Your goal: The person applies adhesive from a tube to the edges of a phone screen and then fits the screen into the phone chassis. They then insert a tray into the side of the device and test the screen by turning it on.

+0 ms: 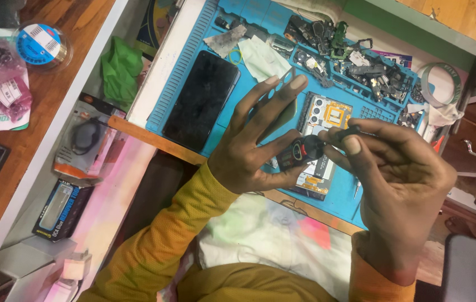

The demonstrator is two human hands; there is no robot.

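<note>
Blue mat [238,95] looks matt rubbery, ribbed at its 9 o'clock edge; black phone [201,100] glossy glass; desk [70,33] varnished wood; sleeve [159,246] probably knit cloth.

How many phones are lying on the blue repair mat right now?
2. A black phone with a dark screen lies on the left part of the blue repair mat. An opened phone with exposed camera parts lies behind the hands; parts are hidden.

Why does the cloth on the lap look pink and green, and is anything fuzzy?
Head view: coloured light tints the white cloth pink and green, and the shelf edge on the left pink; the right hand, closest to the camera, looks slightly soft, as does the small black and red part that both hands hold; the blue mat and dark phone are evenly lit, without strong glare.
</note>
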